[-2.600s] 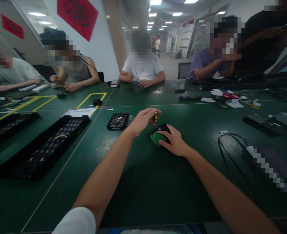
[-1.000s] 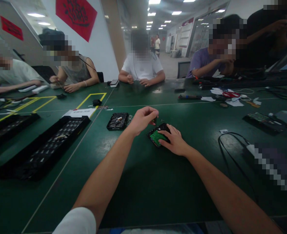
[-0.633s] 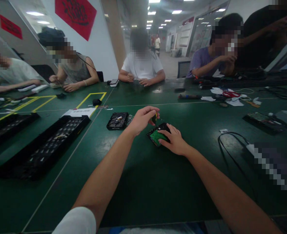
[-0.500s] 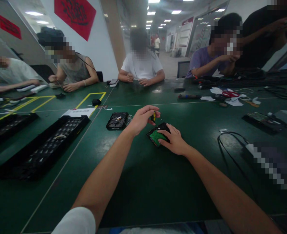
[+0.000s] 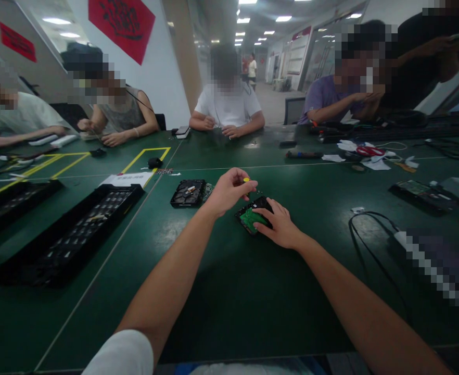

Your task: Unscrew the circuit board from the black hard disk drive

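Observation:
My left hand [image 5: 228, 192] is closed around a small screwdriver, its yellow handle end [image 5: 246, 180] showing between thumb and fingers. The screwdriver's tip is too small to make out. Just below, a hard drive [image 5: 248, 217] with a green circuit board lies at a slant on the table. My right hand [image 5: 278, 223] grips it from the right, thumb over the board and fingers along the far edge. Tiny bits, perhaps screws, lie just beyond the drive. To the left of my left hand sits a black square casing [image 5: 186, 194] with small pieces on top.
Long black trays [image 5: 77, 229] stand on the left of the green table [image 5: 229, 302]. A cable [image 5: 350, 224] and an opened device [image 5: 420, 195] lie at right, with tools and scraps [image 5: 370, 153] farther back. Several people sit across the table.
My left hand has tilted the screwdriver, so its yellow end now faces up toward me. My right hand and the hard drive have stayed in place.

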The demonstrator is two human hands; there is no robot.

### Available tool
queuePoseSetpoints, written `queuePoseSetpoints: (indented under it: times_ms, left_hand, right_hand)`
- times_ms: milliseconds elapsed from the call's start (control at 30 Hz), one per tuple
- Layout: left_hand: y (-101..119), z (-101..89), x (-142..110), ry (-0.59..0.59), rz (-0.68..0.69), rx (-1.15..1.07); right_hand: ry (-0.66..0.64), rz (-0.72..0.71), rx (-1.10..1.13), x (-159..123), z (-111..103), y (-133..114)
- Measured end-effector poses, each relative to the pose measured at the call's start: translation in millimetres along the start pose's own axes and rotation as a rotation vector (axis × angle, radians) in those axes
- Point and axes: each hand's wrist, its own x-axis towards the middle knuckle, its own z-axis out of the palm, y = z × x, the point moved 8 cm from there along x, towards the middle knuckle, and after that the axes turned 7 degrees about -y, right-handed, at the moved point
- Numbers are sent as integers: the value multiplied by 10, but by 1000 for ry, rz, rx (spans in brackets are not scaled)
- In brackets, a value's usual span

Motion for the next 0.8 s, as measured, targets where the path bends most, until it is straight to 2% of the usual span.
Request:
queuePoseSetpoints:
  times_ms: [100,300,500,667,800]
  left_hand:
    - [-17,8,13,-28,3,17]
    - [-56,1,22,-46,-31,-105]
    - [-29,-38,-5,40,-42,15]
    - [-22,39,-7,-32,-34,-36]
    - [-31,43,8,-42,-55,-88]
  right_hand:
    - [-3,1,-3,3,-6,-2]
    - [0,-5,-15,11,-8,-1]
    - [3,-4,-5,-1,7,16]
    - [8,-7,-4,0,9,13]
    - [3,-1,-2,2,5,8]
